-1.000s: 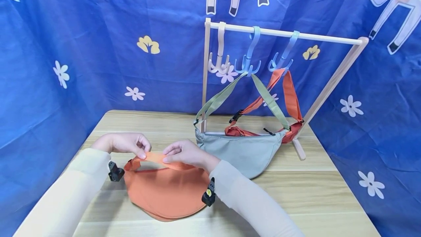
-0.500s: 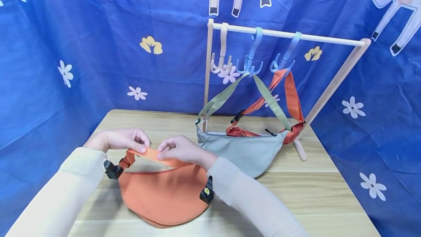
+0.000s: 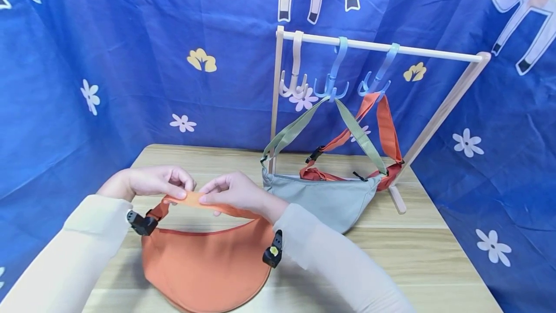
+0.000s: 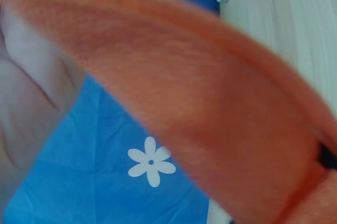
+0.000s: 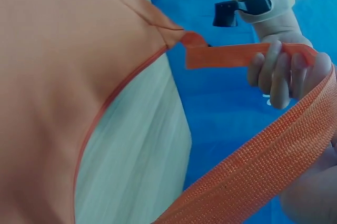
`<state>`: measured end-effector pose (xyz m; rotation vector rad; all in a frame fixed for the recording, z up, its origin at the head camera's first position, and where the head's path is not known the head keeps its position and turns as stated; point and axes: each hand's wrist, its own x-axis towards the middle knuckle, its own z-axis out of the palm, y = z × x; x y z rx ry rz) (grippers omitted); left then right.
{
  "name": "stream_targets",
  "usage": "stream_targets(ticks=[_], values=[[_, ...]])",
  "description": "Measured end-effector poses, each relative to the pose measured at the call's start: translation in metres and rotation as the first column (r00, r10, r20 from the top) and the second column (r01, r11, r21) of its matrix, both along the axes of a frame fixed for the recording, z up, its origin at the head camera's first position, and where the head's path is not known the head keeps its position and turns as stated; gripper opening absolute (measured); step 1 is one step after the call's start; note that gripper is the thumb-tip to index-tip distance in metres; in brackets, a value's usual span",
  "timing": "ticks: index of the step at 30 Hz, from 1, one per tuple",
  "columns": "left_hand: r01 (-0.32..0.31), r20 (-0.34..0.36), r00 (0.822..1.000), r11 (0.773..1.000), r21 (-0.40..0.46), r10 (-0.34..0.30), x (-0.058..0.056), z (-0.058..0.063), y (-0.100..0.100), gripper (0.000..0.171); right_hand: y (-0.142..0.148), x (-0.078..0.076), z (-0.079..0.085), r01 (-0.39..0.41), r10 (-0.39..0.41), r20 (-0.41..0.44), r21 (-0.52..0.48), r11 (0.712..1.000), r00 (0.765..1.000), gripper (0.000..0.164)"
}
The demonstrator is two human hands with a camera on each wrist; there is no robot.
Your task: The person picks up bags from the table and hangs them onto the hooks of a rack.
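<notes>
An orange crescent-shaped shoulder bag (image 3: 208, 267) hangs from its strap (image 3: 193, 200) at the near left of the table. My left hand (image 3: 158, 181) pinches the strap between thumb and fingers. Close beside it, my right hand (image 3: 238, 194) pinches the same strap, with a short stretch of webbing between the two. Across the left wrist view runs a blurred orange band (image 4: 184, 92), with part of a hand (image 4: 37, 71) at the left edge. In the right wrist view, the strap loops up from the bag body (image 5: 63, 92) through the left hand's curled fingers.
A wooden rack with a white rail (image 3: 443, 55) stands at the back right. It carries one pale hook (image 3: 294, 74) and two blue hooks (image 3: 332, 71). A grey-green bag (image 3: 319, 202) hangs from the middle hook, a red-orange bag (image 3: 388, 129) from the right one.
Both hands have shifted left and slightly up in the head view, holding the strap. The orange bag has moved left and appears larger and lower. The hanging bags stay put.
</notes>
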<state>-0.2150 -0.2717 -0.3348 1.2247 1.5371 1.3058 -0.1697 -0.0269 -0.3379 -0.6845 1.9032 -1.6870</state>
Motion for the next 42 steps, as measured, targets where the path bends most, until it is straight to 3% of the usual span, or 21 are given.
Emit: stream_targets(ticks=[4, 8, 12, 16, 23, 30, 37, 42], values=[[0.043, 0.063, 0.997, 0.999, 0.027, -0.045, 0.002, 0.005, 0.000, 0.015, 0.007, 0.000, 0.009, -0.094, 0.097, 0.045, -0.059, 0.994, 0.994, 0.024], [0.066, 0.091, 0.993, 0.997, 0.045, -0.069, 0.004, 0.010, -0.001, 0.015, 0.014, -0.003, 0.015, -0.230, 0.238, 0.073, -0.107, 0.967, 0.968, 0.034], [0.064, 0.069, 0.995, 0.997, 0.053, -0.067, 0.007, 0.016, 0.001, 0.014, 0.021, -0.004, 0.020, -0.323, 0.330, 0.060, -0.107, 0.940, 0.942, 0.040], [0.061, 0.026, 0.998, 0.996, 0.068, -0.063, 0.010, 0.024, 0.003, 0.019, 0.023, -0.003, 0.025, -0.367, 0.371, 0.035, -0.096, 0.925, 0.928, 0.043], [0.034, -0.040, 0.999, 0.997, 0.062, -0.032, 0.015, 0.038, 0.001, 0.026, 0.018, 0.004, 0.034, -0.284, 0.284, -0.014, -0.023, 0.958, 0.959, 0.038], [0.020, -0.147, 0.989, 0.997, 0.076, -0.009, 0.017, 0.046, -0.004, 0.032, 0.010, 0.015, 0.039, -0.215, 0.218, 0.026, -0.086, 0.973, 0.976, 0.033], [0.001, -0.160, 0.987, 0.997, 0.084, 0.012, 0.019, 0.055, -0.006, 0.031, 0.006, 0.021, 0.046, -0.167, 0.169, 0.012, -0.076, 0.983, 0.986, 0.031], [0.044, -0.117, 0.993, 0.993, 0.109, -0.031, 0.019, 0.059, -0.003, 0.030, 0.006, 0.023, 0.051, -0.129, 0.132, 0.035, -0.084, 0.988, 0.991, 0.031]])
